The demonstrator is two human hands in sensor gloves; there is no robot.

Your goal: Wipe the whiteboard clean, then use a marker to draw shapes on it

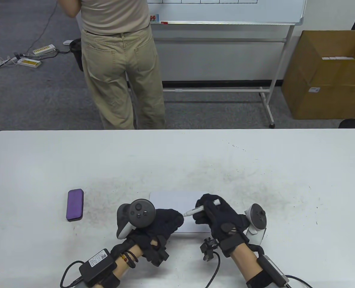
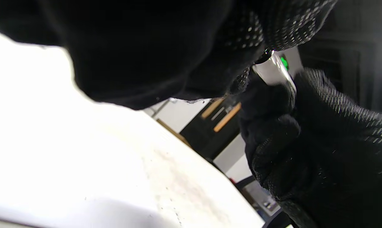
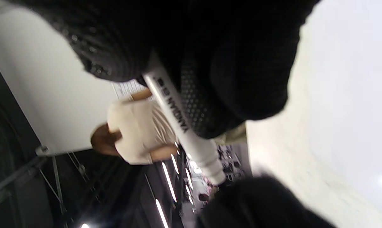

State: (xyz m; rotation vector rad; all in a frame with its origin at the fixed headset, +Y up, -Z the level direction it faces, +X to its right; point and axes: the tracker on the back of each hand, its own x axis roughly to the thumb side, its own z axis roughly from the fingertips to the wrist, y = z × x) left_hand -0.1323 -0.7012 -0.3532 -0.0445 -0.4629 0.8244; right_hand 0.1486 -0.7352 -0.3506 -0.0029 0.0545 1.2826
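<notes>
Table view: the right hand (image 1: 218, 216) curls its fingers round a white marker pen (image 1: 200, 208), tip towards the left hand (image 1: 162, 223), whose fingers close at that tip over a small white rectangular whiteboard (image 1: 171, 199) lying flat on the white table (image 1: 177, 156). A purple oblong eraser (image 1: 75, 204) lies well left.

Left wrist view: both gloves meet at the marker.

Right wrist view: the barrel's black lettering is too blurred to read.

A small white whiteboard (image 1: 177, 199) lies flat at lower centre; a white marker (image 1: 197, 209) slants above it; purple eraser (image 1: 75, 205) lower left.
</notes>
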